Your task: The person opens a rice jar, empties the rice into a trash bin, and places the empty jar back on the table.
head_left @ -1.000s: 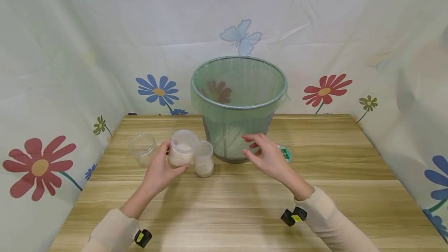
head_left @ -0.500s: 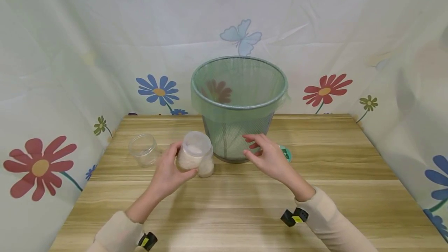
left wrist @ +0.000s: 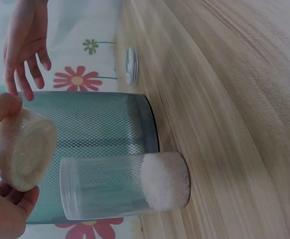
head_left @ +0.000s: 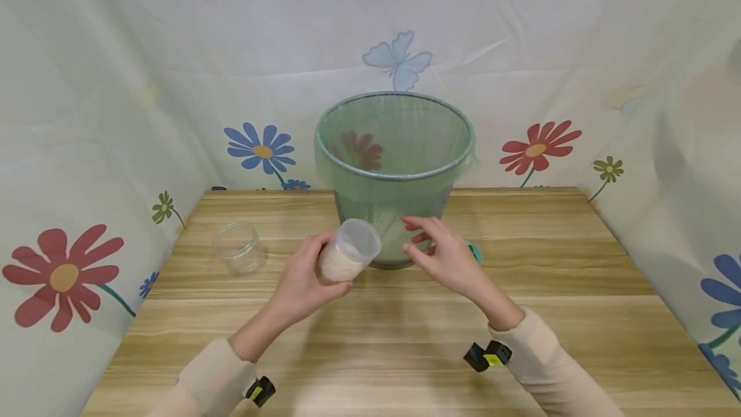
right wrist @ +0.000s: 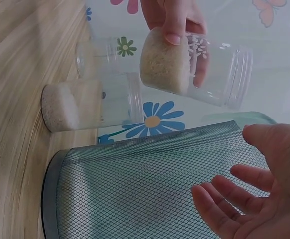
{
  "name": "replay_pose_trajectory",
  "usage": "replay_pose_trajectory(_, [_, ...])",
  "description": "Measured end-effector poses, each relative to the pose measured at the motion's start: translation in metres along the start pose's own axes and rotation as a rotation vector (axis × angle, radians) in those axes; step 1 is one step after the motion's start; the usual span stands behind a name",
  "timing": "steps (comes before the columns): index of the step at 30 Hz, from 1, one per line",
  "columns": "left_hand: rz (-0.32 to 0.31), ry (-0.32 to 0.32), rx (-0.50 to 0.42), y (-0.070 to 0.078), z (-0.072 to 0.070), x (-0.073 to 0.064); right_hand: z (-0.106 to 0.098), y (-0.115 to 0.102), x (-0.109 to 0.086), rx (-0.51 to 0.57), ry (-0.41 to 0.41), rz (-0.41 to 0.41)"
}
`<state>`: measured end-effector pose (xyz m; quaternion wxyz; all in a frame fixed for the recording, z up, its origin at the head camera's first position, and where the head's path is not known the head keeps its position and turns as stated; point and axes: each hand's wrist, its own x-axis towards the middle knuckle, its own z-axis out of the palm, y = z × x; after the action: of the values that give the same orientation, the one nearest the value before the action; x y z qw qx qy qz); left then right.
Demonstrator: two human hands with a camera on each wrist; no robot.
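Note:
My left hand (head_left: pixel 296 289) grips a clear jar (head_left: pixel 348 251) partly filled with white rice, raised above the table and tilted so its mouth leans right. In the right wrist view, the rice (right wrist: pixel 160 62) in that jar lies toward its base, with a few grains along the wall. A second jar (left wrist: pixel 105 186) stands upright on the table with rice in its bottom; the raised jar hides it in the head view. My right hand (head_left: pixel 451 262) hovers before the bin (head_left: pixel 354 193), fingers spread and relaxed, holding nothing.
The mesh bin has a pale green liner folded over its rim (head_left: pixel 395 177). An open clear jar (head_left: pixel 237 251) stands at the left. Green-topped lids (left wrist: pixel 131 67) lie on the table (head_left: pixel 370 365) right of the bin. A flowered curtain (head_left: pixel 266 37) surrounds the table's back and sides.
My left hand has carried the rice jar to the right, passing in front of the standing jar, and it now tilts more toward the right. My right hand has hardly moved.

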<state>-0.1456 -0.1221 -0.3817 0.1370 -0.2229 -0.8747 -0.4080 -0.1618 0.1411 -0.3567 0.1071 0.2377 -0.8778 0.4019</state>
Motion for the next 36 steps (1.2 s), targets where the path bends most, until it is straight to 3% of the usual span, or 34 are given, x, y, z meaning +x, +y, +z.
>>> replay_pose_trajectory(18, [0.098, -0.049, 0.076, 0.009, 0.016, 0.014, -0.009, -0.01, -0.002, 0.048, -0.045, -0.001])
replay_pose_trajectory(30, [0.113, -0.092, 0.151, 0.013, 0.029, 0.021, -0.01, -0.015, -0.001, 0.021, -0.104, 0.023])
replay_pose_trajectory(36, [0.14, -0.079, 0.192, 0.015, 0.032, 0.021, -0.009, -0.013, -0.001, 0.019, -0.115, 0.032])
